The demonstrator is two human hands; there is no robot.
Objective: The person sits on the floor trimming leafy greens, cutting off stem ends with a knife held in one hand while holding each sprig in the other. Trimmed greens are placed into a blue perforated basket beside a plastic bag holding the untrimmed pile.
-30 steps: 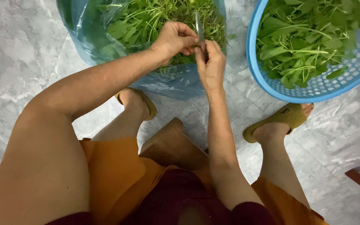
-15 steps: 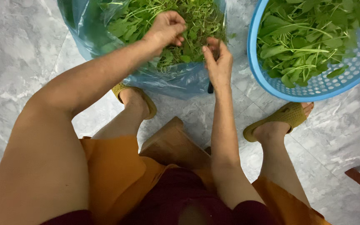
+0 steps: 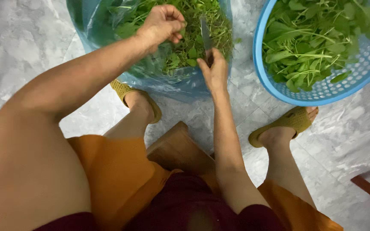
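Orange shorts and a brown wooden stool (image 3: 180, 147) sit nearest, my feet in mustard-yellow rubber sandals (image 3: 290, 124) on the grey marbled floor tiles (image 3: 18, 47). My right hand (image 3: 214, 72) is closed around the handle of a small steel-bladed knife (image 3: 205, 36), blade pointing up over the clear blue plastic bag of leafy green stems (image 3: 185, 51). My left hand (image 3: 161, 23) hovers in that bag with fingers curled, pinching greens; a round blue perforated plastic basket (image 3: 317, 92) of sorted leaves sits far right.

Blue basket (image 3: 356, 72) of greens, wooden stool (image 3: 178, 149), marble floor (image 3: 18, 51)
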